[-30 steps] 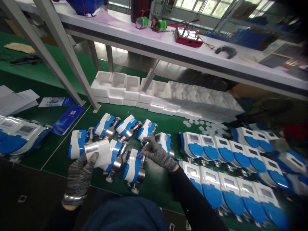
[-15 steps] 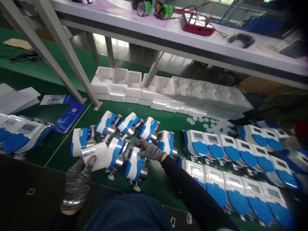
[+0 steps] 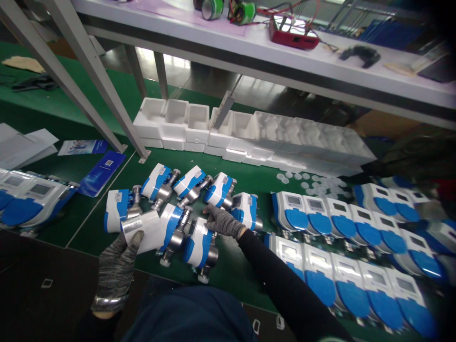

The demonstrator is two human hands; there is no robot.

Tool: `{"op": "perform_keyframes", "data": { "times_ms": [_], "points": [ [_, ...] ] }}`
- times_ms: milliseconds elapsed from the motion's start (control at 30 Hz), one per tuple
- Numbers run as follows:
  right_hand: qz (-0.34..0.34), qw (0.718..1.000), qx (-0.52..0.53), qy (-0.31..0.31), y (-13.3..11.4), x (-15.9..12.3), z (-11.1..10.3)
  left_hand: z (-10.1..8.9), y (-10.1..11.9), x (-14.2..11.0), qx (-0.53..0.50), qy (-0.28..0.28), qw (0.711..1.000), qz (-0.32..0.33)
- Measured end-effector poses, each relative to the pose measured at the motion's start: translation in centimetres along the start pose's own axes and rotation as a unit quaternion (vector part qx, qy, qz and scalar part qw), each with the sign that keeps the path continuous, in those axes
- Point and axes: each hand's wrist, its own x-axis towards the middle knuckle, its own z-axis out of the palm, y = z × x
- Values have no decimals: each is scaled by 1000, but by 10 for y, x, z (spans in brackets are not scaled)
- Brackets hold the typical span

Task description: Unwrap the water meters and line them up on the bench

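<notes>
- Your left grip [image 3: 116,263] is clamped on a white sheet [image 3: 148,232].
- Your right grip [image 3: 224,222], the nearer, rests at the far end of a blue-and-white meter [image 3: 195,251]; any pinch cannot be confirmed.
- The meter lies on the counter [image 3: 233,273], long axis running back toward you.

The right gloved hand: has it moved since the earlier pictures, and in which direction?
Yes. Judged against the white foam trays, the right hand has moved left, closer over the blue-and-white device on that side.
</notes>
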Motion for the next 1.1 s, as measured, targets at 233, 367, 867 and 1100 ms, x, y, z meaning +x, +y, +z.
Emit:
{"op": "perform_keyframes", "data": {
  "times_ms": [233, 367, 867, 1100],
  "points": [
    [-19, 999, -22, 30, -4, -12, 5, 1, 1, -2, 7, -4, 1000, -18],
    [-56, 995, 14, 86, 21, -12, 23, 3, -1, -2, -1, -8, 1000, -12],
    [-340, 899, 126, 247, -112, -81, 3, 40, 26, -51, 33, -166, 970, 175],
    [-350, 868, 79, 344, -106, -84, 11, 42, 42, -62, 1, -189, 964, 186]
  ]
}}
